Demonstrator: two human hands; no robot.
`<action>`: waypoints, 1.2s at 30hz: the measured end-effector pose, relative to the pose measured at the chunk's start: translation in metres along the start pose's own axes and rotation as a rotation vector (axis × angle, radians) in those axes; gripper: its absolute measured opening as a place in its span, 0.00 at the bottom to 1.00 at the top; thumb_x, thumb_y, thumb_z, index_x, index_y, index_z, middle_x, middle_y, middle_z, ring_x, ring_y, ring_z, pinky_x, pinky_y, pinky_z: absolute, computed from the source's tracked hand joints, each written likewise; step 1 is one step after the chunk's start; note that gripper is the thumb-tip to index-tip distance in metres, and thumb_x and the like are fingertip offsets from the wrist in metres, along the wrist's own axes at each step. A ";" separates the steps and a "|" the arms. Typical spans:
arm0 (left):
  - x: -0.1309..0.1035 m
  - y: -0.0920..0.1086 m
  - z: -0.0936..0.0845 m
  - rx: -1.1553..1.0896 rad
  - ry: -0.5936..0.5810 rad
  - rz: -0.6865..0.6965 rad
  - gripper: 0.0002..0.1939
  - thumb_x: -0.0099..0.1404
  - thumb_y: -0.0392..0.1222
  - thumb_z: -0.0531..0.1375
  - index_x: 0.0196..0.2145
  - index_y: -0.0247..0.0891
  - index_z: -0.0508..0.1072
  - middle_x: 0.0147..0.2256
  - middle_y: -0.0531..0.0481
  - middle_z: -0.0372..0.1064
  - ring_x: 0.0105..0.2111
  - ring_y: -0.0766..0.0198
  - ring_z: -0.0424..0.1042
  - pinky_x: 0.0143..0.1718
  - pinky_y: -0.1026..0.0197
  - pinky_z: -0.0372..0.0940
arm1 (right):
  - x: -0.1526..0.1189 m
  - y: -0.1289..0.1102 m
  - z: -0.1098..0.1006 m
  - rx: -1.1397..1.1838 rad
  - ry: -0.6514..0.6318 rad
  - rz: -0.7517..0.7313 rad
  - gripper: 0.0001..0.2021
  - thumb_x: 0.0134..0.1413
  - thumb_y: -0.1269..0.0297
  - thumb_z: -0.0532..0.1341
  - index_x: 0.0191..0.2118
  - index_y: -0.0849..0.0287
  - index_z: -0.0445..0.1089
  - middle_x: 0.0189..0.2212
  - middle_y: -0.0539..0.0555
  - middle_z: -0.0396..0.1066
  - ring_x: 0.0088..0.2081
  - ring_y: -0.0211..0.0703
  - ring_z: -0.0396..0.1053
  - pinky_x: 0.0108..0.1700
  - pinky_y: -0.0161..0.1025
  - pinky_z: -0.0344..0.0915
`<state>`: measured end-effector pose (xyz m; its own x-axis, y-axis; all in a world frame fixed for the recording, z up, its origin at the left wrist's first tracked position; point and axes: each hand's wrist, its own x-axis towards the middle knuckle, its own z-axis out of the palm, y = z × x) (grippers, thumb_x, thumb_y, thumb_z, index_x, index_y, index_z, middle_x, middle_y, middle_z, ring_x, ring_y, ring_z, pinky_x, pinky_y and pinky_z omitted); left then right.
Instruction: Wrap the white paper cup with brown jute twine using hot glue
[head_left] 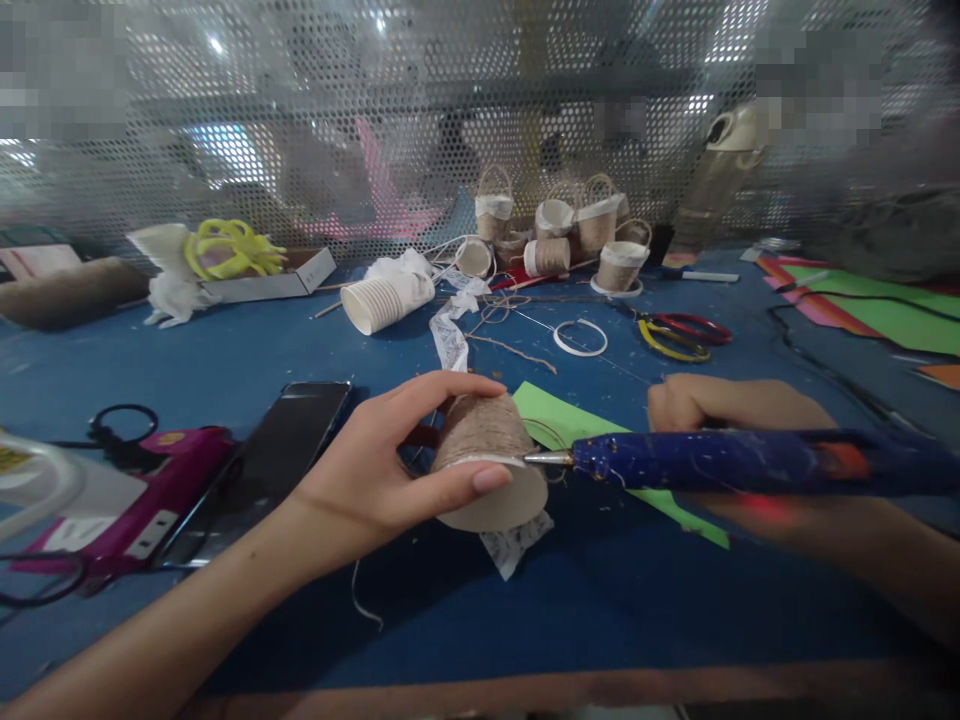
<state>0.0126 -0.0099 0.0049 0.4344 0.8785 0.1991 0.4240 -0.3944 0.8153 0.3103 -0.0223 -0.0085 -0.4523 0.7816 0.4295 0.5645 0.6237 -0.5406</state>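
Twine-wrapped cup is tilting above the blue tabletop, just in front of the wearer, as I'm seeing it in the head view. Coarse brown twine is circling its tapered wall in close, ridged rows, while its smooth, pale round end is facing the wearer. The left hand is grasping it from the side, thumb pressing across the pale end and fingers arching over the fibrous wall. The right hand is clenching around a glue gun, though the scuffed blue plastic barrel is hiding most of that grip. Its conical metal nozzle is pointing at the edge of the cup's pale end; whether they are touching, I cannot tell.

Limp, patterned white lace is showing below the cup, and a flat, angular sheet of green paper is lying behind it. Farther back, a thin white ring is resting near scissors with red and yellow loop handles. Ribbed white paper cups are lying nested on their side, and small twine baskets with arched handles are clustering before a perforated screen.
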 end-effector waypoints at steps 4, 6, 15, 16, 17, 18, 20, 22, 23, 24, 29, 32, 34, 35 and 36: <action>0.000 0.001 -0.001 -0.035 0.015 -0.013 0.26 0.63 0.61 0.66 0.52 0.42 0.76 0.52 0.47 0.77 0.50 0.50 0.76 0.43 0.60 0.73 | 0.000 0.000 -0.001 -0.011 0.018 0.020 0.16 0.55 0.62 0.64 0.23 0.53 0.56 0.18 0.43 0.62 0.18 0.35 0.59 0.19 0.35 0.53; 0.000 0.002 -0.002 -0.045 0.026 -0.020 0.26 0.64 0.62 0.65 0.52 0.42 0.76 0.51 0.47 0.77 0.49 0.50 0.75 0.42 0.61 0.73 | 0.000 0.000 -0.001 -0.011 0.028 0.023 0.16 0.57 0.61 0.63 0.23 0.53 0.55 0.18 0.43 0.61 0.18 0.35 0.58 0.19 0.35 0.53; 0.000 0.005 -0.001 -0.032 0.029 -0.027 0.27 0.65 0.63 0.64 0.53 0.42 0.74 0.51 0.46 0.75 0.48 0.52 0.75 0.42 0.62 0.74 | 0.000 0.004 0.002 0.013 0.031 0.004 0.17 0.55 0.63 0.66 0.25 0.53 0.55 0.19 0.42 0.61 0.20 0.34 0.58 0.20 0.35 0.52; 0.000 0.005 -0.001 -0.035 0.028 -0.024 0.27 0.65 0.63 0.64 0.53 0.42 0.74 0.52 0.46 0.75 0.48 0.52 0.75 0.43 0.61 0.74 | 0.000 0.004 0.002 0.028 0.027 -0.001 0.17 0.55 0.64 0.66 0.25 0.53 0.55 0.20 0.42 0.61 0.20 0.34 0.58 0.21 0.35 0.53; 0.000 0.004 -0.001 -0.038 0.028 -0.021 0.27 0.64 0.62 0.65 0.53 0.42 0.74 0.52 0.46 0.75 0.49 0.52 0.75 0.43 0.61 0.74 | -0.001 0.004 0.003 0.041 0.027 -0.008 0.17 0.56 0.64 0.65 0.25 0.53 0.55 0.20 0.42 0.61 0.20 0.34 0.58 0.21 0.35 0.53; 0.000 0.004 -0.001 -0.041 0.028 -0.015 0.27 0.64 0.61 0.66 0.53 0.42 0.74 0.53 0.46 0.74 0.50 0.52 0.75 0.44 0.61 0.74 | -0.001 0.003 0.003 0.046 0.026 -0.007 0.17 0.56 0.64 0.65 0.25 0.53 0.55 0.19 0.42 0.61 0.20 0.34 0.58 0.20 0.35 0.52; 0.000 0.004 -0.001 -0.049 0.029 -0.002 0.27 0.64 0.60 0.66 0.53 0.42 0.75 0.52 0.46 0.75 0.50 0.52 0.75 0.44 0.61 0.74 | -0.002 0.003 0.002 0.033 0.024 -0.002 0.16 0.58 0.64 0.63 0.25 0.53 0.55 0.19 0.42 0.60 0.19 0.34 0.58 0.20 0.34 0.52; 0.000 0.003 -0.001 -0.065 0.033 0.004 0.26 0.64 0.60 0.66 0.53 0.42 0.75 0.51 0.47 0.76 0.48 0.53 0.75 0.43 0.62 0.74 | -0.003 0.004 0.002 0.012 0.027 0.002 0.16 0.58 0.64 0.63 0.25 0.53 0.55 0.19 0.42 0.61 0.19 0.34 0.58 0.20 0.35 0.52; 0.000 0.003 -0.001 -0.078 0.040 0.007 0.26 0.64 0.60 0.67 0.53 0.43 0.75 0.50 0.47 0.76 0.47 0.54 0.76 0.43 0.63 0.74 | -0.003 0.004 0.001 0.009 0.029 0.002 0.16 0.58 0.64 0.63 0.25 0.53 0.55 0.19 0.42 0.61 0.19 0.34 0.58 0.20 0.35 0.52; 0.000 0.002 -0.001 -0.091 0.050 0.011 0.26 0.64 0.60 0.67 0.53 0.43 0.75 0.49 0.48 0.76 0.46 0.55 0.76 0.42 0.63 0.74 | -0.004 0.005 0.001 0.011 0.036 0.002 0.17 0.58 0.63 0.64 0.25 0.53 0.55 0.19 0.42 0.61 0.19 0.34 0.57 0.20 0.35 0.52; -0.002 0.000 0.002 -0.139 0.087 0.017 0.25 0.64 0.61 0.67 0.53 0.46 0.76 0.48 0.52 0.77 0.44 0.60 0.77 0.41 0.67 0.73 | -0.003 0.006 0.002 0.015 0.038 0.012 0.17 0.58 0.61 0.64 0.24 0.53 0.55 0.19 0.42 0.60 0.19 0.34 0.57 0.19 0.35 0.52; -0.001 -0.004 0.000 -0.147 0.101 0.009 0.26 0.64 0.64 0.65 0.53 0.47 0.75 0.50 0.52 0.77 0.45 0.59 0.78 0.40 0.67 0.73 | -0.002 0.005 0.001 0.024 0.050 0.021 0.18 0.58 0.61 0.64 0.24 0.53 0.54 0.19 0.42 0.59 0.19 0.34 0.56 0.19 0.35 0.51; 0.000 -0.008 -0.003 -0.128 0.080 0.040 0.26 0.65 0.64 0.65 0.54 0.48 0.75 0.51 0.52 0.77 0.46 0.58 0.78 0.40 0.67 0.72 | -0.003 0.004 0.001 0.033 0.056 0.021 0.18 0.59 0.61 0.63 0.24 0.53 0.54 0.18 0.42 0.58 0.19 0.34 0.56 0.19 0.35 0.51; 0.001 -0.010 -0.005 -0.116 0.055 0.069 0.25 0.65 0.63 0.65 0.54 0.49 0.75 0.50 0.52 0.78 0.46 0.58 0.78 0.41 0.67 0.72 | -0.003 0.004 0.001 0.038 0.054 0.021 0.18 0.59 0.61 0.63 0.24 0.53 0.54 0.18 0.42 0.58 0.19 0.34 0.56 0.19 0.35 0.51; 0.002 -0.012 -0.007 -0.108 0.057 0.079 0.25 0.66 0.63 0.64 0.55 0.50 0.75 0.51 0.52 0.78 0.46 0.58 0.78 0.42 0.67 0.72 | -0.003 0.004 0.001 0.040 0.053 0.020 0.18 0.58 0.62 0.63 0.24 0.53 0.54 0.18 0.42 0.59 0.19 0.34 0.56 0.19 0.35 0.51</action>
<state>0.0033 -0.0012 -0.0009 0.4160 0.8610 0.2926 0.3011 -0.4340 0.8491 0.3132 -0.0218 -0.0124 -0.4036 0.7938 0.4550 0.5447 0.6080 -0.5776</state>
